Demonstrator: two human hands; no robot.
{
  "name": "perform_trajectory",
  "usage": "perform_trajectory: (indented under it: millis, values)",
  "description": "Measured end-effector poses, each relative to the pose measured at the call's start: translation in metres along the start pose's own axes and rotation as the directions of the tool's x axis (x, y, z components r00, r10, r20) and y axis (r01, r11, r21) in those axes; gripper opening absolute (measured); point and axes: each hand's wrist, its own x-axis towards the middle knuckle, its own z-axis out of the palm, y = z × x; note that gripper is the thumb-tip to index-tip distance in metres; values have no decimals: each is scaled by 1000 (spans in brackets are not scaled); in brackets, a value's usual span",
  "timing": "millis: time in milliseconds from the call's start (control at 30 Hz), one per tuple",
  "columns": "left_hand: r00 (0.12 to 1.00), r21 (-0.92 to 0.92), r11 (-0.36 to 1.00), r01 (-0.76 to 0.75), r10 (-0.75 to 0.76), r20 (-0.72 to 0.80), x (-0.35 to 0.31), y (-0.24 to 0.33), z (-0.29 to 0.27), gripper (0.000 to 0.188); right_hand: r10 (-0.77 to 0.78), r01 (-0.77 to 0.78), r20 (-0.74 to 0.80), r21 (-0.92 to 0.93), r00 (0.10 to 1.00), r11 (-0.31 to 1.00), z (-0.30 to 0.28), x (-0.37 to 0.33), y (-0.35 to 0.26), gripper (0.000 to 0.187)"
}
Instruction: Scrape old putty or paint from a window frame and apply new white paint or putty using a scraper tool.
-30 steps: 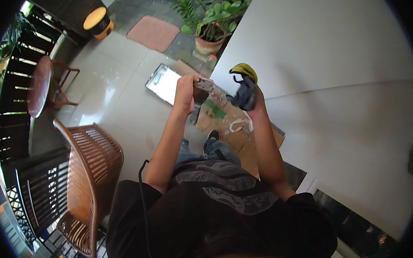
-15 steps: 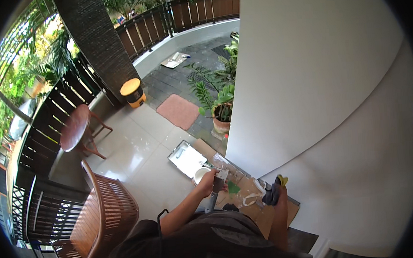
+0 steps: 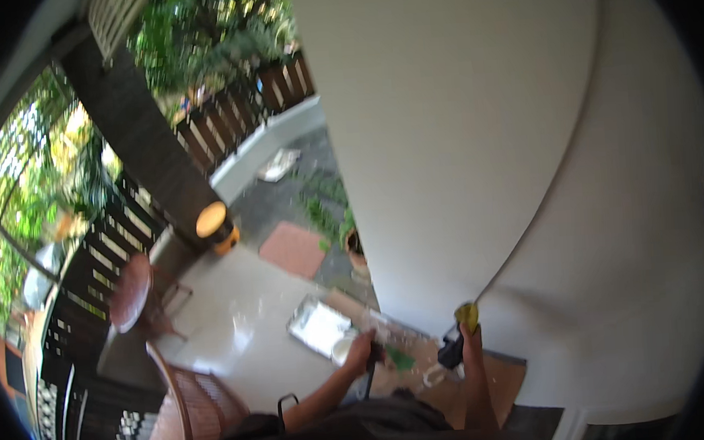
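Note:
My left hand [image 3: 361, 351] is closed beside a white tub [image 3: 342, 350] and a paint tray [image 3: 306, 326] with white in it. It grips what looks like a putty knife, smeared by motion now and plainer in the earlier picture. In my right hand [image 3: 471, 340], by the foot of the white wall, is a bunched dark-grey and yellow cloth [image 3: 452, 351]. Yellow shows at the top of the fist, and dark fabric hangs to its left. Both hands are above a cardboard sheet [image 3: 498, 372] with a green piece [image 3: 399, 358] and white scraps on it.
A tall white wall [image 3: 459, 133] rises ahead and to the right. Leftward stand a wooden armchair [image 3: 206, 398] and a round red-brown table [image 3: 132, 294]. Farther off are a yellow-black bucket [image 3: 217, 225], a pink mat [image 3: 293, 249] and a potted plant [image 3: 354, 248].
The view has tilted up and swung right, with blur. My right hand has turned, bringing the cloth's yellow part upright against the wall. My left hand stays near the tub.

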Motion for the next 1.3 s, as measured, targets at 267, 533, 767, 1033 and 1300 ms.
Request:
perform_trajectory:
  millis: [267, 533, 767, 1033, 1300]
  values:
    - [979, 118, 993, -17, -7, 206, -16, -25, 2, 29, -167, 181, 94, -164, 981, 970, 30, -41, -16, 24]
    - [954, 327, 940, -97, -6, 299, 0, -37, 8, 30, -56, 76, 169, -116, 984, 990, 29, -50, 16, 26]
    - [917, 314, 942, -115, -20, 398, 20, -32, 40, 36, -70, 81, 173, -57, 982, 995, 16, -47, 47, 43]
    - [251, 334, 1, -942, 661, 707, 82, -113, 50, 29, 17, -17, -1, -114, 1000, 993, -3, -104, 22, 39]
    - [775, 472, 822, -320, -60, 629, -23, -69, 65, 35, -141, 94, -219, -213, 965, 973, 16, -162, -16, 28]
